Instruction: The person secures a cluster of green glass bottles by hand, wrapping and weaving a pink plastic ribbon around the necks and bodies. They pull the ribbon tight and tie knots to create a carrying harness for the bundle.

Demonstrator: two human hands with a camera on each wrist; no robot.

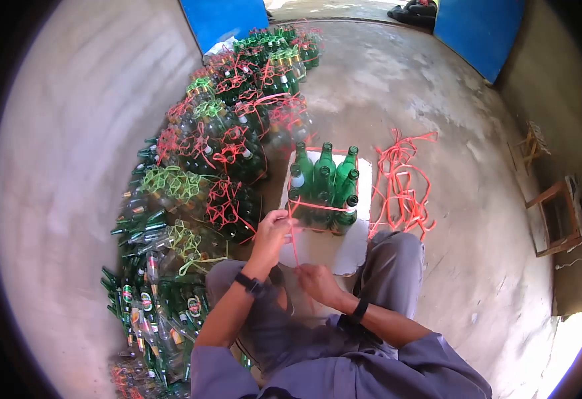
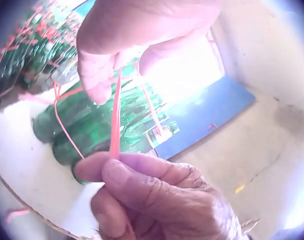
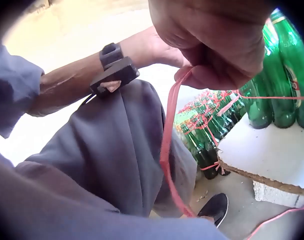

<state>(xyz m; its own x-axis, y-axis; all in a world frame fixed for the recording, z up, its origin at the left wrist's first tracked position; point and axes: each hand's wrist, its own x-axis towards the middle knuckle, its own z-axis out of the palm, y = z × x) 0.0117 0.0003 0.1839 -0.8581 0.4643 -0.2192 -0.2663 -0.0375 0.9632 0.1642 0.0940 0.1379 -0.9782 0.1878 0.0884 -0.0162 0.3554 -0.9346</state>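
Green glass bottles (image 1: 324,179) stand upright in a tight cluster on a white board (image 1: 356,249). A red plastic strap (image 1: 324,205) runs round the cluster, also visible across the bottles (image 3: 279,97) in the right wrist view. Beside the near left corner of the cluster, my left hand (image 1: 274,233) holds the strap between thumb and fingers. Lower and closer to my body, my right hand (image 1: 321,284) pinches the strap's length (image 2: 115,120), which stretches taut between both hands. From the right hand a loose tail (image 3: 167,145) hangs down over the trouser leg.
Several bottle bundles tied in red and green strap (image 1: 228,146) crowd the left side. Loose bottles (image 1: 148,299) lie piled along the wall. Loose red straps (image 1: 404,186) lie on the floor to the right. A wooden frame (image 1: 557,216) leans by the right wall; blue doors (image 1: 480,36) stand ahead.
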